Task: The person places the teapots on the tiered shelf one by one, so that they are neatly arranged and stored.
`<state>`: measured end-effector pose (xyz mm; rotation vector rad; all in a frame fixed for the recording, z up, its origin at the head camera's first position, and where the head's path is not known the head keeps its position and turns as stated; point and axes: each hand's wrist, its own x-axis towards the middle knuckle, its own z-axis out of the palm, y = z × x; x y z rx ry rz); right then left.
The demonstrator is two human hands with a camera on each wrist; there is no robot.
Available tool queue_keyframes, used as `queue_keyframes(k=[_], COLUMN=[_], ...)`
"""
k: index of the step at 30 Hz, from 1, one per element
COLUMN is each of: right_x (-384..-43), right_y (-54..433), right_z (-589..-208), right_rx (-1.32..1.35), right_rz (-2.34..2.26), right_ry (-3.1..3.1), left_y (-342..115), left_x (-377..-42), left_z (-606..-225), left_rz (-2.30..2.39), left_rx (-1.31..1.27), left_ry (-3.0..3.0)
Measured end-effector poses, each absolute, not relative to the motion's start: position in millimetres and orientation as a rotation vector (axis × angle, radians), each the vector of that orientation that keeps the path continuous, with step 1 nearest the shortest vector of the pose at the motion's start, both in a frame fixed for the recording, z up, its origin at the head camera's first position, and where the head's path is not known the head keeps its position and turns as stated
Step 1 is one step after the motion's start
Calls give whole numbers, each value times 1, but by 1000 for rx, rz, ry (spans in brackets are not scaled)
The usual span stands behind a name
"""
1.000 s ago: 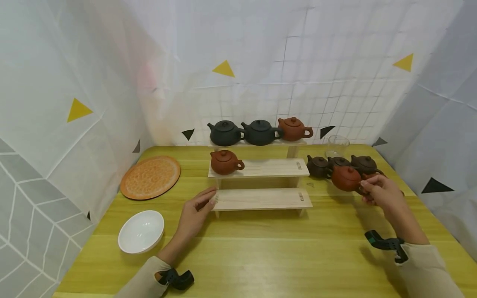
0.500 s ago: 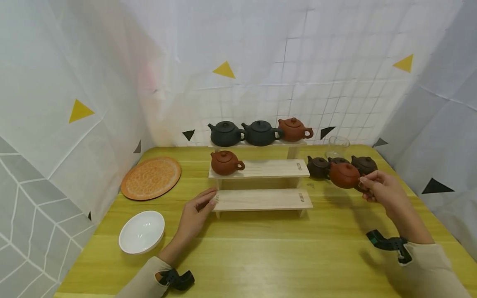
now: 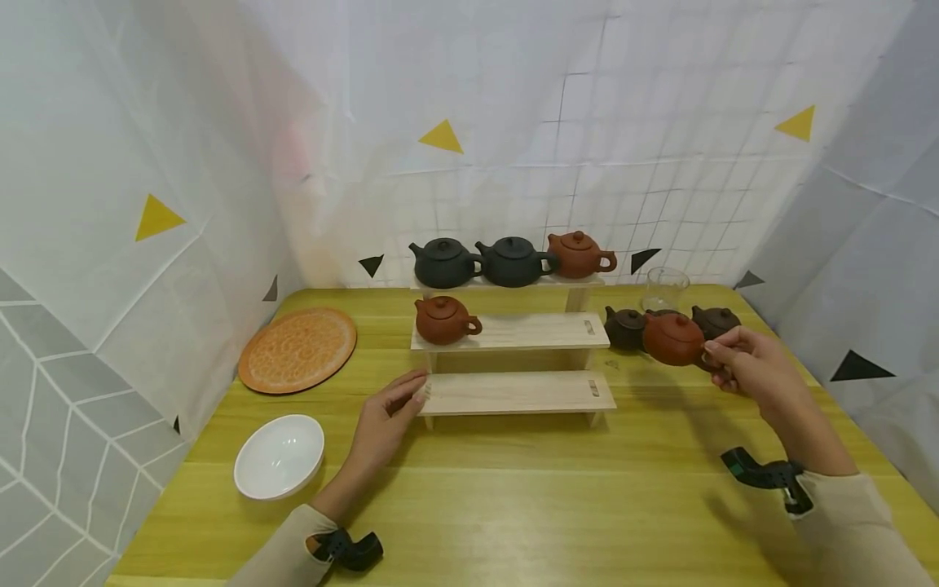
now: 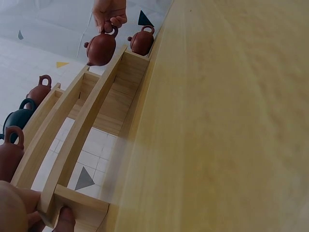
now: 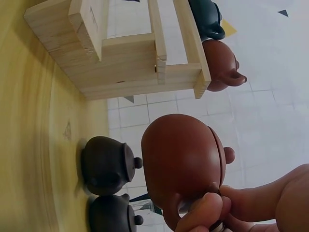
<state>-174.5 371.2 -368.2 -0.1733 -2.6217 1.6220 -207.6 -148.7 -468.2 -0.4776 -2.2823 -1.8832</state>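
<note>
My right hand pinches the handle of a reddish-brown teapot, held above the table right of the three-tier wooden shelf. In the right wrist view, thumb and fingers close on the handle of this teapot, its lid on. My left hand grips the left end of the lowest tier; the left wrist view has its fingers at that board's end. On the top tier stand two black teapots and one reddish-brown teapot. Another reddish-brown teapot sits at the middle tier's left.
Dark brown teapots stand on the table right of the shelf, partly behind the held one. Another reddish-brown teapot shows in the left wrist view. A glass stands behind them. At left lie a round orange mat and white bowl.
My right hand has carried the reddish-brown teapot slightly left and up, toward the shelf. The left hand stays at the lowest tier's end.
</note>
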Motion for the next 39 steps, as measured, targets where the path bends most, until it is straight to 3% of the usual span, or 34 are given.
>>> queue_keyframes(k=[39], right_x=[-178], right_y=[337], right_z=[-321], right_rx=[-57], right_rz=[1492], right_ry=[-2690], left_y=[-146], left_x=[-201], left_z=[-457], left_rz=[-1882], left_rx=[-495], left_ry=[-2285])
